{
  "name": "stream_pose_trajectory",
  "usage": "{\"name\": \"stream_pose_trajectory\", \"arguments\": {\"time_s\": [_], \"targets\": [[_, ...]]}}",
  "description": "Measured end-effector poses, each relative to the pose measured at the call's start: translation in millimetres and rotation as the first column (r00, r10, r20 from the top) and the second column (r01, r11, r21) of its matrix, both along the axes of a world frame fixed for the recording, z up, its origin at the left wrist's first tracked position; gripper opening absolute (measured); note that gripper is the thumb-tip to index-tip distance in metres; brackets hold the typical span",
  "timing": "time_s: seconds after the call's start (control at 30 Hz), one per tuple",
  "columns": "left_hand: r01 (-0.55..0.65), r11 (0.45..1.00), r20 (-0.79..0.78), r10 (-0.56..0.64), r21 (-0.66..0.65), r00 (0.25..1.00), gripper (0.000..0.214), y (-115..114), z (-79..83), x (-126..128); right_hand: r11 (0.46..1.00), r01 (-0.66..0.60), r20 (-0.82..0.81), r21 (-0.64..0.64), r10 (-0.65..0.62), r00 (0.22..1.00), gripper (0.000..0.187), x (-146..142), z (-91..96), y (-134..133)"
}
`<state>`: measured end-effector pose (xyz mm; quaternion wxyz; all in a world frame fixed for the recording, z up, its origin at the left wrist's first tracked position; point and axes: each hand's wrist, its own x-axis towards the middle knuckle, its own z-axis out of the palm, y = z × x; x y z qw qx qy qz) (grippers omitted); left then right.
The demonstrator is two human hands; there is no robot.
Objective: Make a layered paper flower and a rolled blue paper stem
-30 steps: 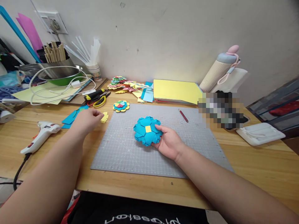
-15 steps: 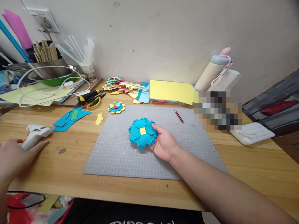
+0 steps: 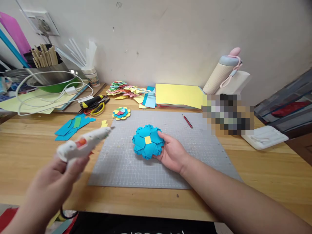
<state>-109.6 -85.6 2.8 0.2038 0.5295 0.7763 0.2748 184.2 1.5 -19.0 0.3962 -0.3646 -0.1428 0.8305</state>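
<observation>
My left hand [image 3: 60, 182] is closed around the handle of a white hot glue gun [image 3: 92, 139] with orange parts, held up over the table's left side. The gun's nozzle points right, toward a blue folded-paper flower [image 3: 143, 150], and is apart from it. My right hand [image 3: 173, 152] grips that flower by its right edge, thumb on top and fingers underneath, above the grey cutting mat [image 3: 117, 175]. A small yellow paper square [image 3: 148, 140] sits at the flower's centre. The fingers under the flower are partly hidden.
A multicoloured paper flower [image 3: 121, 113] lies at the mat's upper left corner, a pencil [image 3: 187, 121] at its upper right. Blue paper pieces [image 3: 70, 128] and scissors [image 3: 97, 109] lie left. A yellow paper stack [image 3: 180, 95] and a bottle [image 3: 219, 73] are at the back.
My left hand has taken hold of the glue gun, lifted it off the table and brought it right, toward the flower. The right hand keeps its grip, with the flower slightly turned.
</observation>
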Motion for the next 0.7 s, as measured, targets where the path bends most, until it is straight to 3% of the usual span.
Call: {"name": "stream_pose_trajectory", "arguments": {"time_s": [0.07, 0.17, 0.33, 0.5, 0.7], "targets": [[0.051, 0.999, 0.16, -0.053, 0.017, 0.986, 0.058, -4.0, 3.1, 33.9, 1.0, -0.017, 0.002, 0.022, 0.017, 1.0, 0.035, -0.4, 0.4, -1.6], [0.132, 0.99, 0.336, -0.138, 0.042, 0.932, 0.045, -9.4, -1.7, 57.8, 0.997, -0.045, -0.007, 0.062, 0.046, 0.999, 0.035, -1.1, 0.4, -2.6], [0.193, 0.98, 0.427, -0.198, 0.057, 0.882, 0.035, -15.1, -9.1, 64.3, 0.992, -0.064, -0.022, 0.111, 0.067, 0.998, 0.036, -1.6, -0.5, -2.7], [0.3, 0.953, 0.423, -0.26, -0.03, 0.868, 0.035, -15.9, -9.4, 65.8, 0.996, -0.025, 0.015, 0.086, 0.024, 1.0, 0.034, -1.5, -2.7, -2.6], [0.222, 0.975, 0.469, -0.186, -0.022, 0.864, 0.037, -17.1, -19.1, 62.5, 0.997, -0.04, 0.004, 0.059, 0.04, 0.999, 0.035, -1.0, -0.6, -3.4]]}}
